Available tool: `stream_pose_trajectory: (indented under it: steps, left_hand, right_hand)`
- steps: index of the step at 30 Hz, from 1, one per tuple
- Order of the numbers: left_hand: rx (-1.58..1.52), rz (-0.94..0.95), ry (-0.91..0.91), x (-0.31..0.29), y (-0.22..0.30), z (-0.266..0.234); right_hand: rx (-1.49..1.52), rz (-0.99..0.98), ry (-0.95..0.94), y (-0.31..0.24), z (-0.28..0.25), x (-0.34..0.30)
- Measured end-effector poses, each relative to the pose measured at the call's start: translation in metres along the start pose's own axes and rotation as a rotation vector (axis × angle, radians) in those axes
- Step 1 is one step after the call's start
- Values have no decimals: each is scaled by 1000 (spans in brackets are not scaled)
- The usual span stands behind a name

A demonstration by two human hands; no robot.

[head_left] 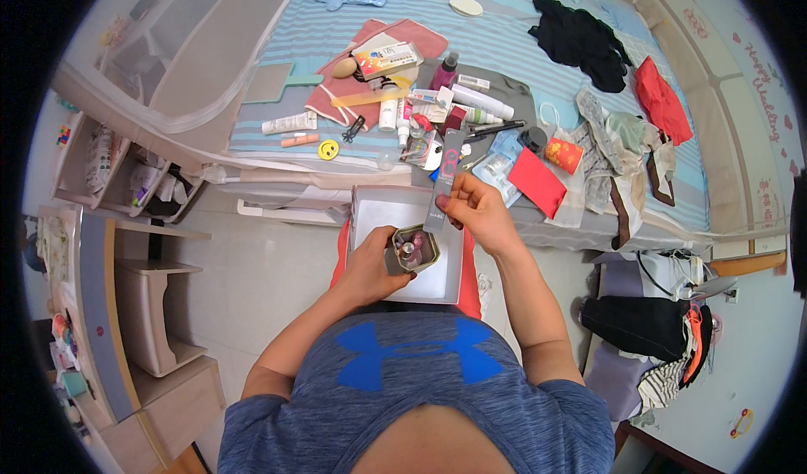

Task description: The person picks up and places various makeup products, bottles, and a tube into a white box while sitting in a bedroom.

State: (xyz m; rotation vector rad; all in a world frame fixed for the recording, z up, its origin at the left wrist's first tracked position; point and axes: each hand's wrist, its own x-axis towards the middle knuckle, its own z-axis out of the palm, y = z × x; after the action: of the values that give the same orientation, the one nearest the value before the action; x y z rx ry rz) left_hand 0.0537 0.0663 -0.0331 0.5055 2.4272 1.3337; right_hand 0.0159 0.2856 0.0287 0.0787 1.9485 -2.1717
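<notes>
On my lap lies an open white box [382, 208], with both my hands over it. My left hand [370, 265] is wrapped round a small angular container [434, 255] with a gold-toned rim. Small pinkish, shiny things [411, 250] show inside it; their kind I cannot make out. Between the thumb and fingers of my right hand [481, 211] is a long slim grey box [446, 178] with pink marking. Its lower end reaches the container's far rim; whether they touch I cannot tell. Its upper end points toward the bed.
Tubes, bottles and pens crowd the bed edge ahead, with a purple bottle [445, 71], a hair clip [354, 129], a hand mirror [271, 82] and a red envelope [538, 181]. Clothes [580, 41] lie farther right. Shelves [118, 167] stand left; a clothes pile [635, 327] is at right.
</notes>
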Motion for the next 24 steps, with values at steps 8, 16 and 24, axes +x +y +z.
stream_pose_trajectory:
  steps: [8, 16, 24]
  left_hand:
    - [27, 23, -39, -2, 0, -1]
    - [95, 169, -26, -12, 5, -40]
    - [-543, -81, -171, -30, 73, -61]
  right_hand:
    - [-17, 26, -144, -19, 14, -24]
    - [40, 37, -222, -30, 28, -34]
    - [35, 26, -215, -38, 47, -39]
